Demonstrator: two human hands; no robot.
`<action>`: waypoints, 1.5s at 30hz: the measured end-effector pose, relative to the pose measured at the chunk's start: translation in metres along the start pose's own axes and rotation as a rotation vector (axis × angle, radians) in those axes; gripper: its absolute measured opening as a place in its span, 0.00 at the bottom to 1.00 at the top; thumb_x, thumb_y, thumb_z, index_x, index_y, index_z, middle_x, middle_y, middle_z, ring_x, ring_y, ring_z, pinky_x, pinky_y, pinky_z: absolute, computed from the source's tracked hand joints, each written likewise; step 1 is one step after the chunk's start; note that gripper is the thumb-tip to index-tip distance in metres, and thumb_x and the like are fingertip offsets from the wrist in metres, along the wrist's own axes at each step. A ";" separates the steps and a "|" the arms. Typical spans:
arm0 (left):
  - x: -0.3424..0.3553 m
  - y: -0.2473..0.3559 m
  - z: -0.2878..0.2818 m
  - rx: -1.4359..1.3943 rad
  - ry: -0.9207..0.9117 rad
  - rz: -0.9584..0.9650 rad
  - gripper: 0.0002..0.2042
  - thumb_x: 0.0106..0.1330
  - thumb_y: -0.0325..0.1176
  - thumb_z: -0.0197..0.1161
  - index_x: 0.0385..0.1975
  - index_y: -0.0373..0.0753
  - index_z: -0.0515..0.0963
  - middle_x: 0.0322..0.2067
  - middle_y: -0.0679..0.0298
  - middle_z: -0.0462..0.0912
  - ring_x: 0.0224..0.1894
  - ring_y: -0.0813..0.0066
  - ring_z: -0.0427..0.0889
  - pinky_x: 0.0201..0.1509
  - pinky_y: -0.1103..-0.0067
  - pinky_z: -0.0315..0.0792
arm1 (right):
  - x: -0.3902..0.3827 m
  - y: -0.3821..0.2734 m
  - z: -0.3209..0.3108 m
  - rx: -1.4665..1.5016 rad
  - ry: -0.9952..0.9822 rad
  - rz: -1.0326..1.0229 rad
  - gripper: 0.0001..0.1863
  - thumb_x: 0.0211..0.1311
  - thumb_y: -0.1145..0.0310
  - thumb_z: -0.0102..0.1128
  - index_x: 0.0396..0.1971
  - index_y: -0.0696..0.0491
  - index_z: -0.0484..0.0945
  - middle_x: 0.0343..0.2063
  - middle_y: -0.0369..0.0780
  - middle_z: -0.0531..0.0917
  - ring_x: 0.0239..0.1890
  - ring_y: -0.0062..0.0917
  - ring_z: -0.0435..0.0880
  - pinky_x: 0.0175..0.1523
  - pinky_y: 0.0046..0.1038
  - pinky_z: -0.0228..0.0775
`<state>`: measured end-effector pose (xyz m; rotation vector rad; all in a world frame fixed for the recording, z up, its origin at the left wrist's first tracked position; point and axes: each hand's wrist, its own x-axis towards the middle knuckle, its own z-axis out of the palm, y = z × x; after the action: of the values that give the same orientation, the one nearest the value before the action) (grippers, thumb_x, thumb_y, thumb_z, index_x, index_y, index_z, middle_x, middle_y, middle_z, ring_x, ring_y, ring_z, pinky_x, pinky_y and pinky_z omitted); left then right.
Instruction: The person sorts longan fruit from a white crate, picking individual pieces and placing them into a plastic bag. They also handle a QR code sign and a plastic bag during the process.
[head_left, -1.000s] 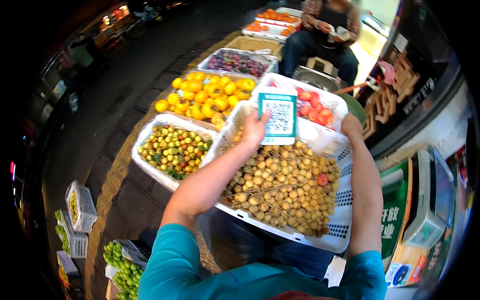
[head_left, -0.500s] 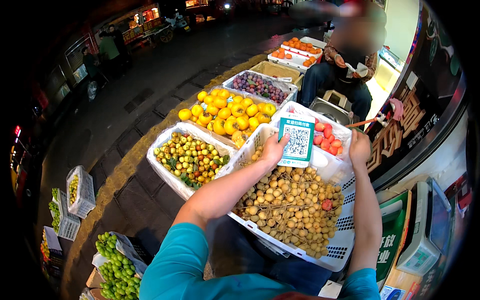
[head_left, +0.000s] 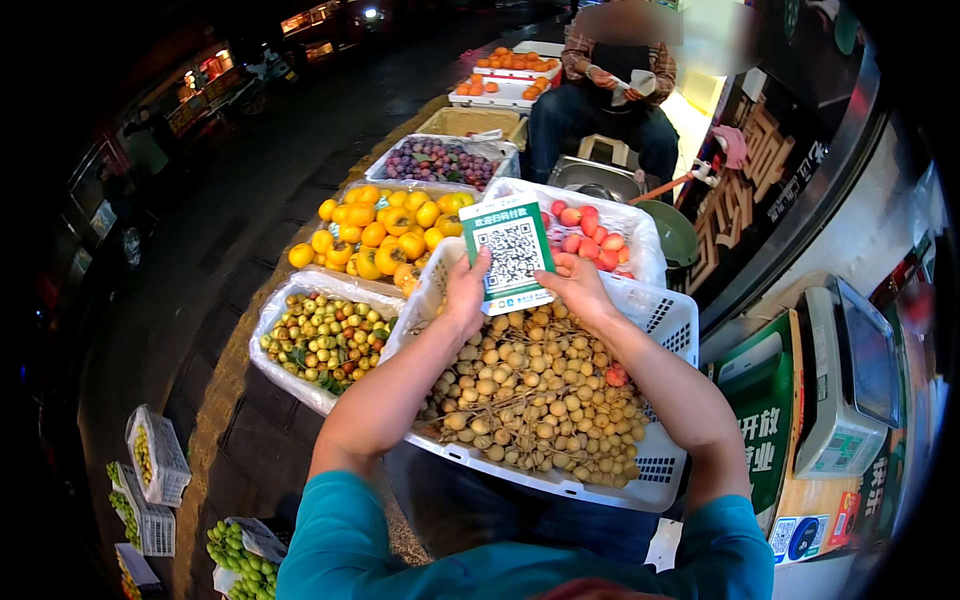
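The left hand and the right hand, nearly closed, pinch the code card by its edges above the basket of longans (their grip behind it is hidden), so a loosened hold could drop it there.

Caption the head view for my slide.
Left hand and right hand hold a QR card over a basket of tan fruit.
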<state>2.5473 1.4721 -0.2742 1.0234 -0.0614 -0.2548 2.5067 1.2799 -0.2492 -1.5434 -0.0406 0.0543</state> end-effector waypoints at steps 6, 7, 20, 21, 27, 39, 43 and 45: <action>0.001 0.005 0.003 0.089 -0.111 0.042 0.16 0.74 0.39 0.58 0.53 0.34 0.74 0.47 0.59 0.84 0.46 0.72 0.83 0.52 0.75 0.79 | 0.002 -0.006 -0.005 0.054 0.024 -0.003 0.14 0.67 0.76 0.59 0.50 0.65 0.78 0.43 0.44 0.86 0.42 0.21 0.84 0.50 0.22 0.75; -0.001 0.007 0.005 0.167 -0.124 0.056 0.16 0.72 0.38 0.61 0.52 0.33 0.74 0.47 0.59 0.84 0.46 0.73 0.83 0.53 0.75 0.78 | 0.002 -0.008 -0.006 0.069 0.044 -0.003 0.14 0.67 0.76 0.59 0.50 0.65 0.78 0.43 0.44 0.86 0.42 0.21 0.84 0.50 0.22 0.75; 0.008 0.004 -0.005 0.302 0.018 0.032 0.11 0.68 0.31 0.65 0.45 0.31 0.81 0.40 0.60 0.86 0.41 0.76 0.82 0.50 0.78 0.75 | 0.018 -0.005 -0.025 -0.076 0.080 -0.060 0.16 0.67 0.73 0.61 0.51 0.64 0.79 0.44 0.44 0.87 0.45 0.24 0.85 0.52 0.26 0.74; 0.007 0.006 -0.001 0.277 0.023 0.037 0.12 0.68 0.31 0.65 0.45 0.30 0.80 0.41 0.60 0.85 0.41 0.75 0.82 0.50 0.77 0.76 | 0.016 -0.004 -0.028 -0.074 0.071 -0.037 0.16 0.67 0.74 0.60 0.52 0.64 0.79 0.43 0.45 0.87 0.44 0.24 0.85 0.52 0.26 0.74; 0.014 0.009 -0.015 0.164 -0.024 0.011 0.15 0.70 0.37 0.65 0.48 0.31 0.80 0.43 0.61 0.85 0.42 0.77 0.83 0.50 0.77 0.75 | 0.005 -0.021 -0.024 -0.035 0.028 -0.031 0.15 0.67 0.75 0.60 0.52 0.62 0.79 0.43 0.42 0.87 0.45 0.21 0.84 0.54 0.24 0.73; 0.005 0.005 -0.004 0.331 -0.105 0.092 0.14 0.70 0.33 0.64 0.49 0.31 0.81 0.43 0.62 0.86 0.42 0.79 0.82 0.51 0.80 0.75 | 0.005 -0.019 -0.026 0.021 -0.001 -0.086 0.15 0.62 0.77 0.64 0.48 0.66 0.81 0.41 0.43 0.87 0.41 0.20 0.85 0.48 0.22 0.75; 0.005 0.006 -0.004 0.342 -0.098 0.108 0.13 0.69 0.34 0.64 0.47 0.31 0.82 0.42 0.62 0.86 0.42 0.80 0.82 0.51 0.80 0.75 | 0.009 -0.017 -0.024 0.025 0.034 -0.053 0.13 0.63 0.73 0.65 0.44 0.65 0.83 0.38 0.41 0.87 0.39 0.18 0.84 0.48 0.21 0.74; 0.005 0.006 -0.003 0.327 -0.090 0.099 0.13 0.70 0.34 0.64 0.46 0.31 0.82 0.41 0.62 0.87 0.42 0.80 0.82 0.50 0.80 0.75 | 0.013 -0.010 -0.030 -0.019 0.046 -0.056 0.12 0.63 0.72 0.65 0.42 0.64 0.84 0.37 0.40 0.87 0.38 0.17 0.84 0.47 0.20 0.73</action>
<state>2.5534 1.4764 -0.2713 1.3297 -0.2411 -0.2043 2.5216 1.2506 -0.2401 -1.5613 -0.0484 -0.0262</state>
